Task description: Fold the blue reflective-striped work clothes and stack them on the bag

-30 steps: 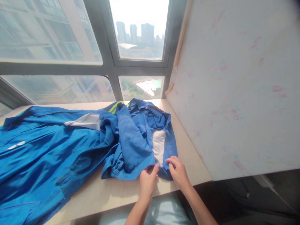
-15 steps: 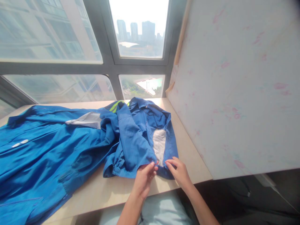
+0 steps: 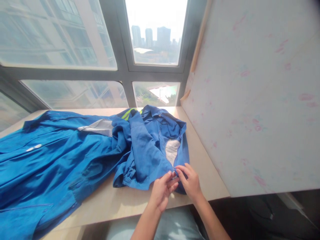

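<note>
A blue jacket (image 3: 147, 150) with a pale lining showing at its front opening lies on a light wooden tabletop (image 3: 140, 203). At the jacket's lower front edge my left hand (image 3: 163, 188) pinches the hem. My right hand (image 3: 188, 178) pinches the opposite front edge, its fingertips meeting the left ones. The two edges come together between the fingers, and the lining narrows to a point above them. Whether a fastener is in the fingers is too small to tell. One sleeve lies across the jacket's left part, its gathered cuff near the table's front edge.
To the left, more blue clothing (image 3: 62, 156) with a white patch spreads over the table, overlapping the jacket's side. Windows in a grey frame (image 3: 122, 75) rise behind. A pale, pink-marked wall panel (image 3: 250, 100) borders the right. Cables lie in the dark space at lower right.
My hands have come together, drawing the jacket's two lower front edges toward each other. The lining gap has narrowed at the bottom. The view has shifted slightly left.
</note>
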